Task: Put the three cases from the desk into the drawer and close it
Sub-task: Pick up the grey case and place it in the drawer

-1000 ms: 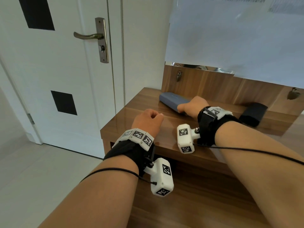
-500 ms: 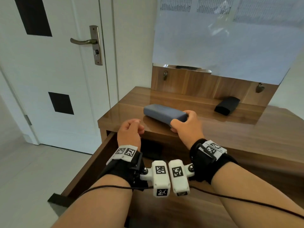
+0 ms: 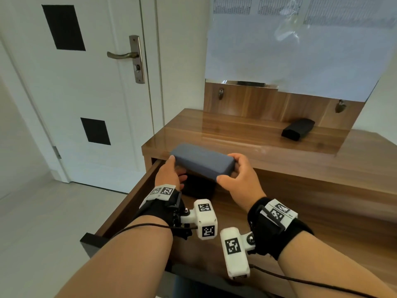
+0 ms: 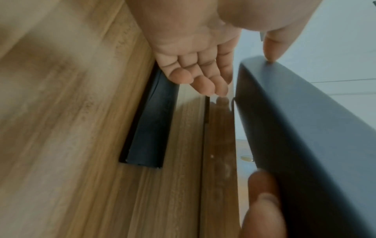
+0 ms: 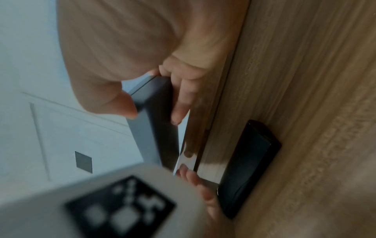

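Observation:
My right hand (image 3: 228, 168) grips the right end of a grey-blue case (image 3: 202, 163) and holds it in the air over the open drawer (image 3: 129, 201), just in front of the desk's edge. My left hand (image 3: 175, 168) is at the case's left end. Its thumb tip touches the case (image 4: 315, 145), while its straight fingers (image 4: 203, 83) stay apart below. A black case (image 3: 199, 188) lies in the drawer under the grey one. Another black case (image 3: 298, 129) lies on the desk top (image 3: 236, 134) at the back right.
A white door (image 3: 86, 93) with a metal handle stands to the left of the desk, with bare floor in front of it. A paper-covered mirror (image 3: 290, 50) hangs above the desk's wooden back panel. The drawer's dark front (image 3: 92, 241) juts out near my left forearm.
The drawer has gone from nearly closed to wide open. My right hand lifted the grey case off the desk and brought it over the drawer. My left hand moved up to the case's left end.

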Motion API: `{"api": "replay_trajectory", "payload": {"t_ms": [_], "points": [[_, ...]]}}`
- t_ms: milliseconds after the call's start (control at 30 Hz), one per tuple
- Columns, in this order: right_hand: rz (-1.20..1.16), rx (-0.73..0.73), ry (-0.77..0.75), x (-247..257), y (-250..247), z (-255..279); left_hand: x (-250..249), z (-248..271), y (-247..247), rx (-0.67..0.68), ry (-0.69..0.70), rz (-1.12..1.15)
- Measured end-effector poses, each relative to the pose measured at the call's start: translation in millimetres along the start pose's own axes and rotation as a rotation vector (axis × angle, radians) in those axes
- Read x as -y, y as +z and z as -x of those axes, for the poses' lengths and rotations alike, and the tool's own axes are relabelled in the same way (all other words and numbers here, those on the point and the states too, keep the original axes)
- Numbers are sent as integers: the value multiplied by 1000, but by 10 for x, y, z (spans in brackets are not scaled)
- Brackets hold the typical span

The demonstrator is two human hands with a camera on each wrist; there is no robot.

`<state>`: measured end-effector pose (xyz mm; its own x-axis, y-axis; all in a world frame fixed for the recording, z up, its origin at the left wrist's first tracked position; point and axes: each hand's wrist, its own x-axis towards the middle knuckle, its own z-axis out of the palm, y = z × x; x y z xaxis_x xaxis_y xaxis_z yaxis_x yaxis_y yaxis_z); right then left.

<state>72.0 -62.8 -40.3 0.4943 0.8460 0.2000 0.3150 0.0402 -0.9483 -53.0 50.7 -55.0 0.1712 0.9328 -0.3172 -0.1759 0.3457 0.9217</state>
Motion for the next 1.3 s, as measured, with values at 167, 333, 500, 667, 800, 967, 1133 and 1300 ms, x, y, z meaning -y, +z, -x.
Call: {"api": "replay_trajectory", "payload": {"t_ms": [167, 333, 500, 667, 800, 967, 1133, 1300], "points": [[-30, 115, 36, -91, 13, 11, -102, 120, -114, -15, -2, -93], [88, 245, 97, -268, 57, 21, -20, 157, -302, -78, -161, -145], [304, 338, 150, -435, 59, 42, 15, 217, -320, -61, -239, -200], [432, 345, 128, -453, 22, 47, 33, 238, -268, -76, -251, -279], [571, 380, 82, -468, 12, 46, 32, 205, -244, -93, -237, -329], [660, 381, 94, -534, 11, 30, 11, 245, -237, -85, -221, -374], [679, 382, 71, -481, 23, 38, -14, 210, -221, -112, -221, -462], [707, 399, 31, -468, 94, 44, -5, 157, -180, -167, -191, -579]]}}
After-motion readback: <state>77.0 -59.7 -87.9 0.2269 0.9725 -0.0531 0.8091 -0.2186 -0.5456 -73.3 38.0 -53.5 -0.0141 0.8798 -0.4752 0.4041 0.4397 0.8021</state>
